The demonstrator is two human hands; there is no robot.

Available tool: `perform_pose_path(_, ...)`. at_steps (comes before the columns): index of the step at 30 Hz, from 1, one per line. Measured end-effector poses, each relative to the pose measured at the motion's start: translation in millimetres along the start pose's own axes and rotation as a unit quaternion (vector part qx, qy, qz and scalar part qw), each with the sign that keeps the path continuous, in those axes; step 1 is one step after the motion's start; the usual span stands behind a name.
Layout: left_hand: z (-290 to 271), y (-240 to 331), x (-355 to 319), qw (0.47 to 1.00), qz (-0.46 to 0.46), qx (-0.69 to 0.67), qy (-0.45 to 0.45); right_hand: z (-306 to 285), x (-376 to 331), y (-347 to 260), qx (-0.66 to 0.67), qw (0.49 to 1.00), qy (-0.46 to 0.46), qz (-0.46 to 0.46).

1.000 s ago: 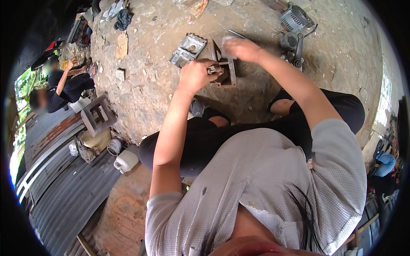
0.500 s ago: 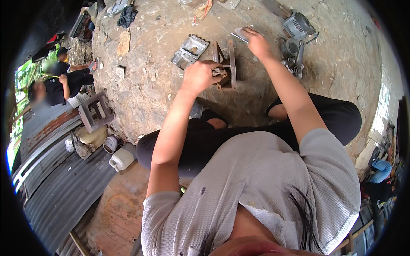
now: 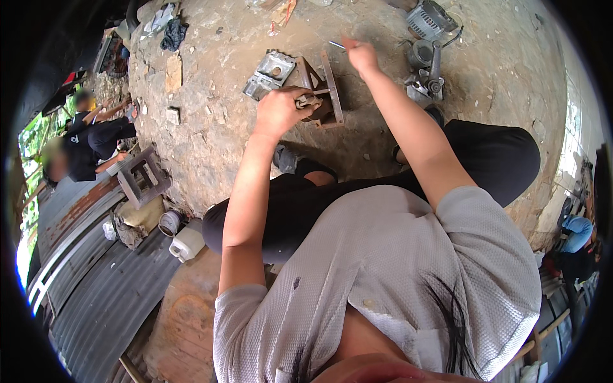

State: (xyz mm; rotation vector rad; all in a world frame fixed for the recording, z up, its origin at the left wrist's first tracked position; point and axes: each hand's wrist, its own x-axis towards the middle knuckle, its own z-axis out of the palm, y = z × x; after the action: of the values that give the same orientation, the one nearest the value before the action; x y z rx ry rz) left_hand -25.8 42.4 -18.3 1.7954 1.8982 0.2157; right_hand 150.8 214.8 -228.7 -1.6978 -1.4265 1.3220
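Closed around a small, grimy metal part [image 3: 309, 101], my left hand [image 3: 277, 113] rests at the near-left side of a rusty steel frame [image 3: 336, 96]. The part sits against the frame; its exact kind does not show. My right hand [image 3: 363, 56] is raised beyond and to the right of the frame, fingers curled and partly smeared by motion. From its left side sticks a thin metal tool [image 3: 336, 45], whose other end is blurred. Just left of the frame lies an opened grey metal casing [image 3: 271, 72].
Far right on the ground are a finned motor housing [image 3: 429, 22] and a dark metal part with a lever [image 3: 426, 80]. At left stand a slotted metal frame [image 3: 143, 179], a white jug [image 3: 188, 242] and corrugated sheets [image 3: 121, 300]. Two people [image 3: 86, 150] sit at far left.
My right hand has shifted slightly left and up relative to the frame, and the flat pale piece seen in it is now blurred. My left hand keeps its hold. The whole view has shifted a little.
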Motion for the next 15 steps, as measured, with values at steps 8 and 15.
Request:
perform_pose_path(8,-6.5,3.4,-2.6,1.000,-0.003,0.010,-0.008,-24.4,3.9,-66.2,0.365,0.929,0.037,0.044)
perform_pose_path(15,-6.6,11.2,9.1,0.997,0.013,0.055,-0.052,15.9,1.2,42.1,0.180,0.961,-0.070,0.197)
